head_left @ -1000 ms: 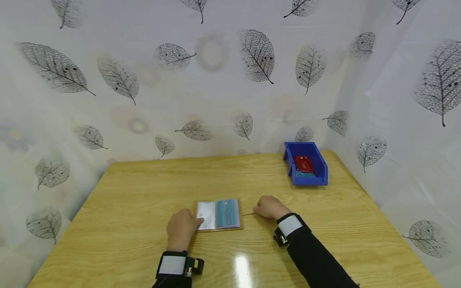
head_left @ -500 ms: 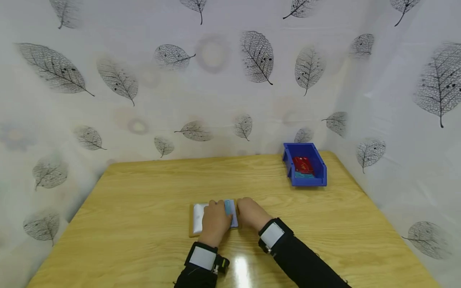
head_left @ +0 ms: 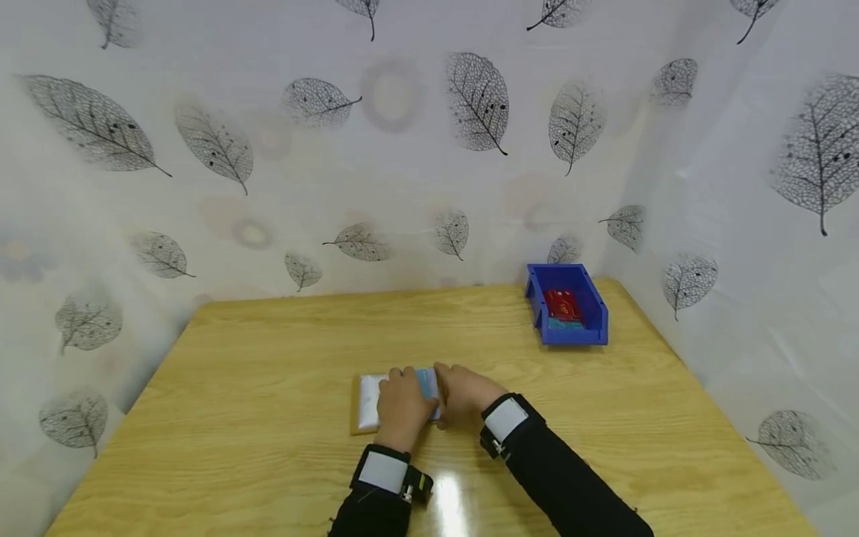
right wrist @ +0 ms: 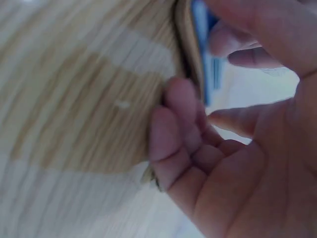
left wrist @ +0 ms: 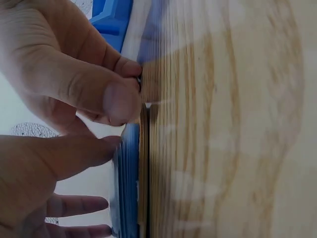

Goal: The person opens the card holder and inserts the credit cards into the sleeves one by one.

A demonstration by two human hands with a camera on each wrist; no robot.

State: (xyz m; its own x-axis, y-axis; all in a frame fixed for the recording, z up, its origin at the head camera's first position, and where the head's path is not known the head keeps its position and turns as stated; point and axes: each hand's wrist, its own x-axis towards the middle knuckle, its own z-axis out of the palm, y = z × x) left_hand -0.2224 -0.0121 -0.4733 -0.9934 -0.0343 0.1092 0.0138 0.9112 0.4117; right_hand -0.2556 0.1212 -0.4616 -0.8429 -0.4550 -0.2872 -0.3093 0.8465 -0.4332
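Observation:
An open card holder [head_left: 367,403] with a tan cover and clear sleeves lies on the table. Blue cards [head_left: 426,382] show in its right half, partly covered by my left hand [head_left: 401,409]. That hand's fingers stretch over the sleeves, its thumb at their right side. My right hand [head_left: 464,391] is at the holder's right edge, pinching the tan cover between thumb and fingers. From the left wrist view, the sleeve stack [left wrist: 129,178] stands between the two hands, and the right thumb lies close to the left thumb. The right wrist view shows curled fingers [right wrist: 166,134] beside the cover's edge.
A blue plastic bin [head_left: 575,337] stands at the back right of the wooden table [head_left: 268,343]. Red cards [head_left: 562,304] and a teal one lie inside it. Behind the table hangs a leaf-patterned curtain [head_left: 396,171].
My left hand has moved right, from the holder's left edge onto its sleeves. My right hand has come left from a thin strap beside the holder to its right edge.

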